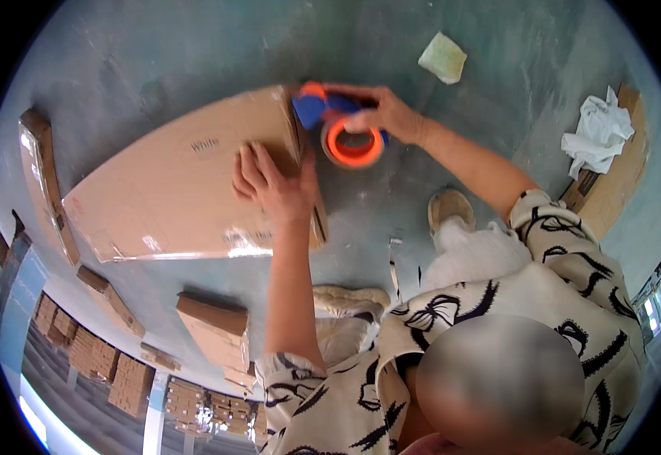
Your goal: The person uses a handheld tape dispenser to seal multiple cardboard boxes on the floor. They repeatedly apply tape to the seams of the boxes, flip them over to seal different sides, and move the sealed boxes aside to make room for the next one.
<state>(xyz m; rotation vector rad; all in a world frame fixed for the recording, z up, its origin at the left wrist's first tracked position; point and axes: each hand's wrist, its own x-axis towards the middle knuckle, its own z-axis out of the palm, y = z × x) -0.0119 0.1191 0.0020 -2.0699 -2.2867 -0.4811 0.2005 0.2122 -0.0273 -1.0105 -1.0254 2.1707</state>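
A large flat cardboard box (171, 182) lies on the floor in front of me, with shiny clear tape along its near edge. My left hand (276, 186) rests on top of it near its right end, fingers spread and the thumb by the edge. My right hand (391, 114) grips a blue and orange tape dispenser (311, 106), its head against the box's far right corner. An orange-cored roll of tape (355, 144) sits in the dispenser, below my fingers. Whether a strip of tape runs onto the box there, I cannot tell.
A pale yellow-green scrap (443, 58) lies on the floor beyond the dispenser. At the right, crumpled white plastic (600, 133) rests on cardboard (623, 182). Long narrow boxes (46, 186) and a smaller carton (213, 326) lie to the left; stacked cartons (129, 383) stand farther off.
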